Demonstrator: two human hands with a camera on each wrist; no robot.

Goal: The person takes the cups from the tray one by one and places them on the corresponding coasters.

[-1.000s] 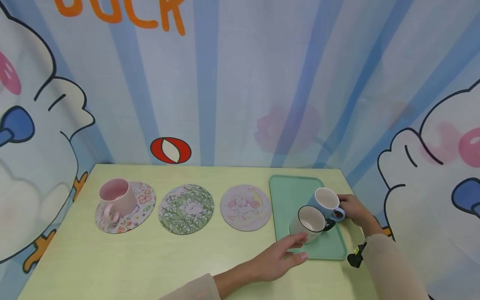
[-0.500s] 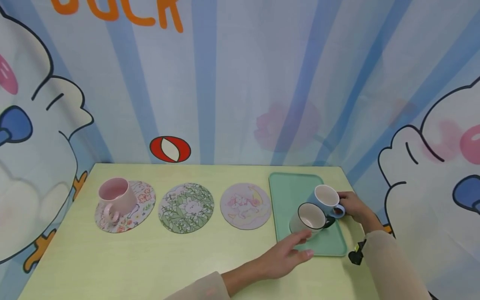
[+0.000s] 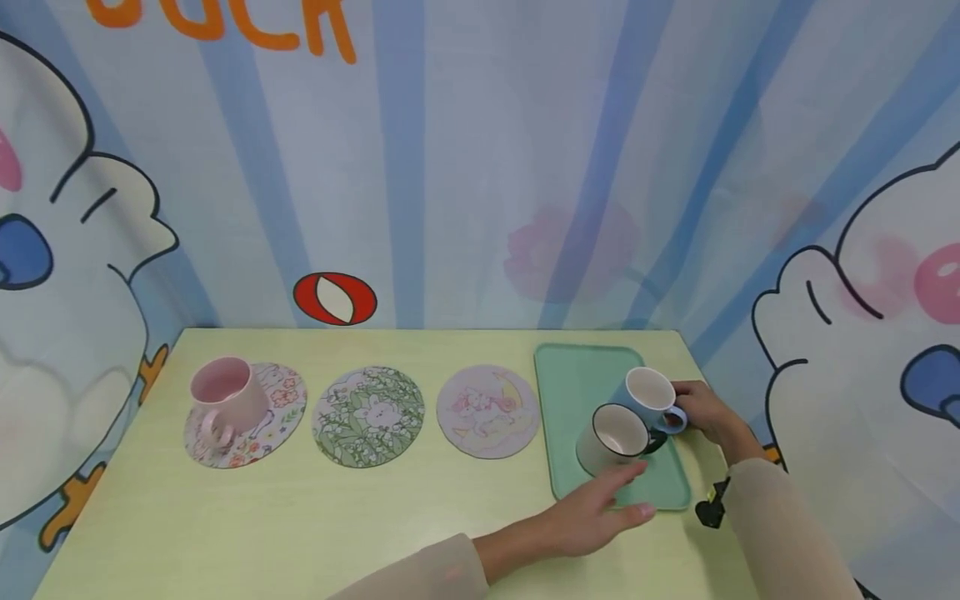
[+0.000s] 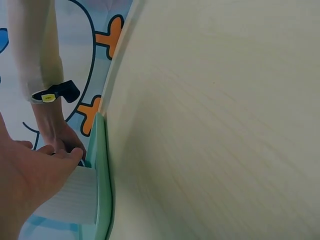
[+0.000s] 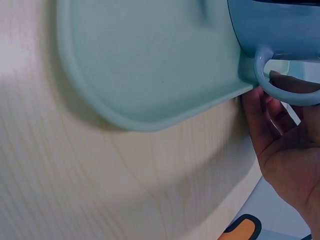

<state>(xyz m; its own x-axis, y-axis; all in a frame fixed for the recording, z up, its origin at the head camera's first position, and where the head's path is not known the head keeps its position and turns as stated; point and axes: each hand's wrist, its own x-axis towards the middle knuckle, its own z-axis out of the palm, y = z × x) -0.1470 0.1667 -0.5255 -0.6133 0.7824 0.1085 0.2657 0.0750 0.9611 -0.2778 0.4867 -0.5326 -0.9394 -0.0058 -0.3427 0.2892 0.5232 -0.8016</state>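
Note:
A white mug (image 3: 598,454) with a black rim and dark handle stands on the green tray (image 3: 573,367). Just behind it is a blue mug (image 3: 636,396), white inside, its handle facing right. My left hand (image 3: 588,517) reaches across the tray's front edge with fingers extended beside the white mug; in the left wrist view it overlaps the mug's ribbed side (image 4: 75,195). Contact there is unclear. Beside the blue mug's handle is my right hand (image 3: 711,417). In the right wrist view, the handle (image 5: 260,65) partly hides its fingers at the tray rim, so its grip is unclear.
Left of the tray lie a pale pink round mat (image 3: 487,412) and a green floral round mat (image 3: 367,417). A pink mug (image 3: 240,408) stands on a floral mat (image 3: 285,392) at the far left. A printed curtain (image 3: 480,167) rises behind the table.
My left hand has slid rightward along the front of the white mug, toward its handle side. The right hand and both mugs on the tray look unmoved; the head view shifted slightly.

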